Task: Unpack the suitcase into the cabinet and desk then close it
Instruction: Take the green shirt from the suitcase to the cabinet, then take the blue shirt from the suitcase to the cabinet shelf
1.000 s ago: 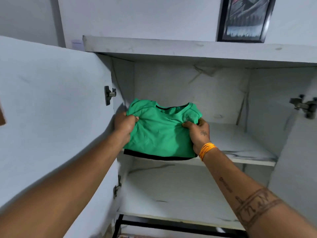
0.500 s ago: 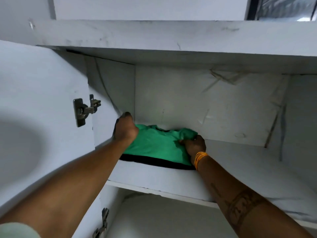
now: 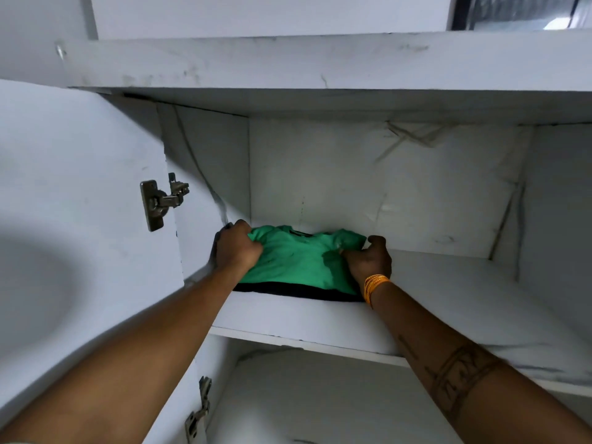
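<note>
Head view, nearest first: two bare forearms reach up into an open white cabinet (image 3: 320,62), past its lower shelf. On the upper shelf (image 3: 304,325) lies a folded green shirt (image 3: 298,261) with a black hem, at the left end, close to the back wall. The left hand (image 3: 235,248) grips its left edge with curled fingers; the right hand (image 3: 368,261), an orange band (image 3: 373,285) at the wrist, pinches its right edge. A metal hinge (image 3: 158,203) sits on the open left door (image 3: 80,187).
</note>
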